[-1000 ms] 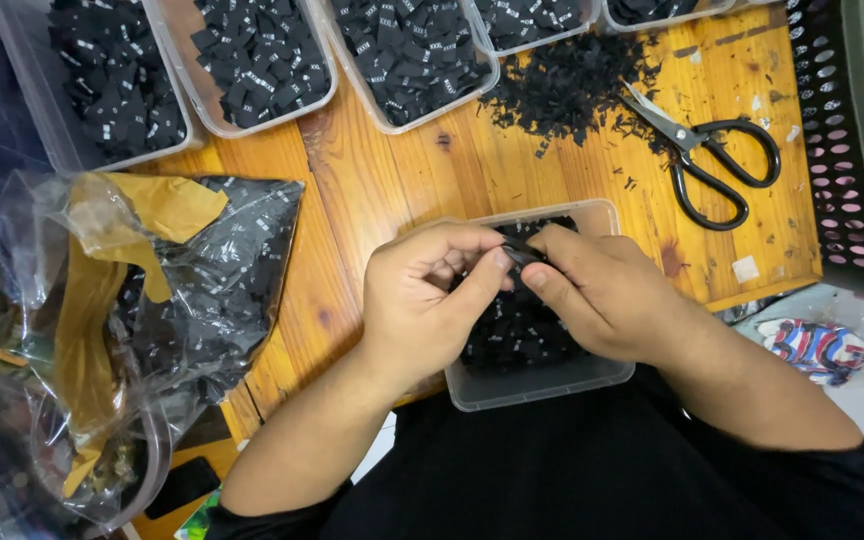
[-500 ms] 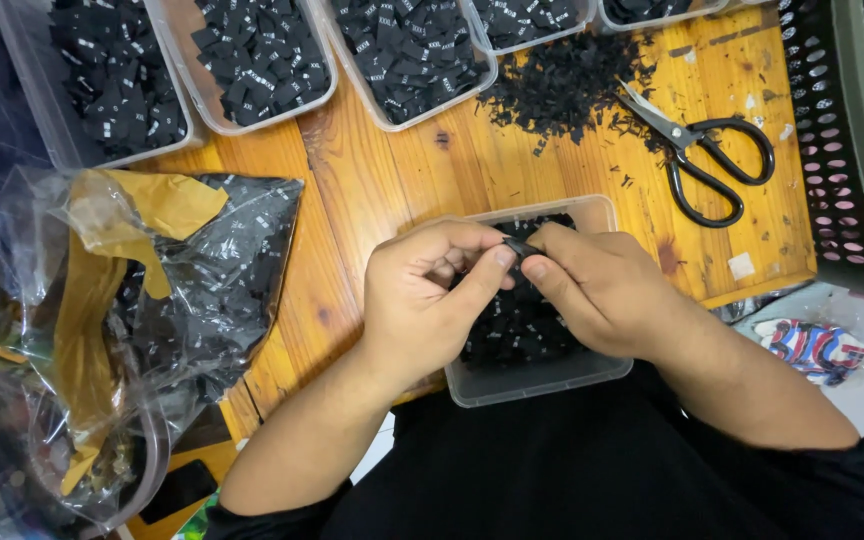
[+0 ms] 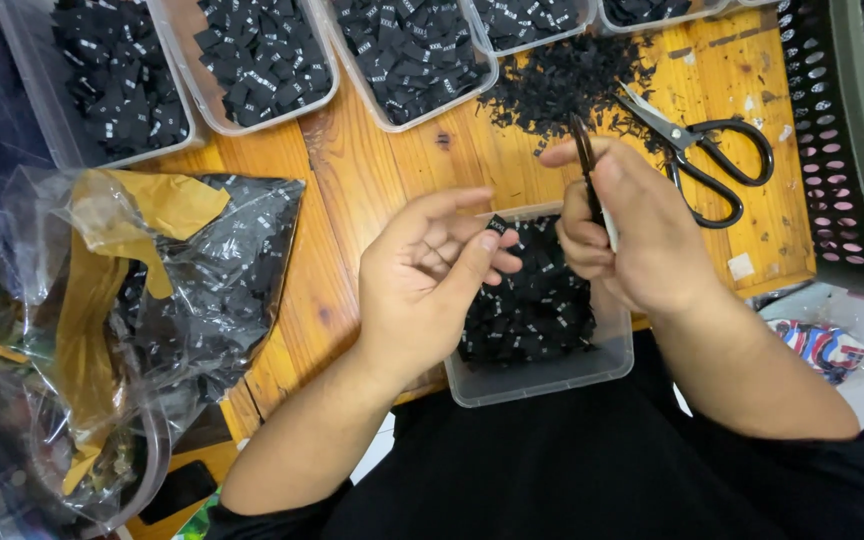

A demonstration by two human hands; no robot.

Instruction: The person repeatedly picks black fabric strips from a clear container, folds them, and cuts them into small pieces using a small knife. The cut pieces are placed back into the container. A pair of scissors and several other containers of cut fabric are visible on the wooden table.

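Observation:
My left hand (image 3: 422,290) pinches one small black fabric label (image 3: 497,224) between thumb and fingertips, above a clear plastic tub (image 3: 552,380) full of the same black labels. My right hand (image 3: 642,240) is closed around a thin black strip (image 3: 582,155) that sticks up past its index finger, just right of the left hand. The two hands are a little apart over the tub's far edge. The tub sits on the wooden table (image 3: 372,170), close to my body.
Black-handled scissors (image 3: 702,150) lie beside a pile of black trimmings (image 3: 562,80). Several clear trays of black labels (image 3: 262,60) line the far edge. A crumpled plastic bag of labels (image 3: 202,270) lies left; a black perforated basket (image 3: 832,130) stands right.
The hands were pressed together over the tub; now they have parted. The left holds a single label and the right has lifted with the black strip.

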